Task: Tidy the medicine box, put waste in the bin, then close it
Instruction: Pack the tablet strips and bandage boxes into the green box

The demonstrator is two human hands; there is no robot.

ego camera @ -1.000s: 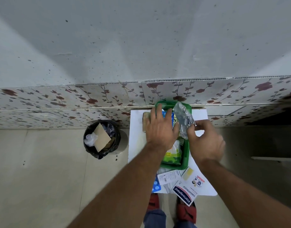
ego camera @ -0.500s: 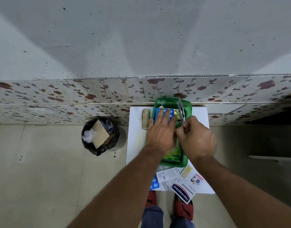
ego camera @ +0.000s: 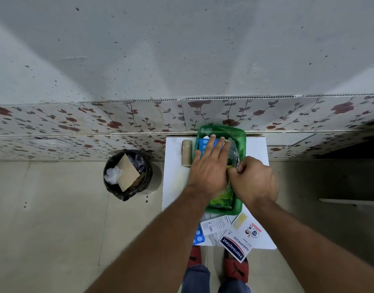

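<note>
A green medicine box (ego camera: 241, 135) stands open on a small white table (ego camera: 175, 178) by the wall. My left hand (ego camera: 209, 168) lies flat, fingers spread, on a blue blister pack (ego camera: 203, 144) inside the box. My right hand (ego camera: 253, 178) is closed on a silver foil strip (ego camera: 233, 153) that stands on edge along the box's right side. A green and yellow packet (ego camera: 221, 199) shows at the near end of the box. A black bin (ego camera: 127, 174) with a brown card and plastic in it sits on the floor to the left.
A tan bandage roll (ego camera: 187, 153) lies left of the box. At the table's near edge lie a Hansaplast box (ego camera: 234, 246), a white leaflet (ego camera: 215, 225), a yellow plaster (ego camera: 240, 220) and another blue blister pack (ego camera: 197, 236). My red slippers are below.
My right hand brought the silver foil strip down from above the box into its right side. My left hand slid a little further over the blue pack.
</note>
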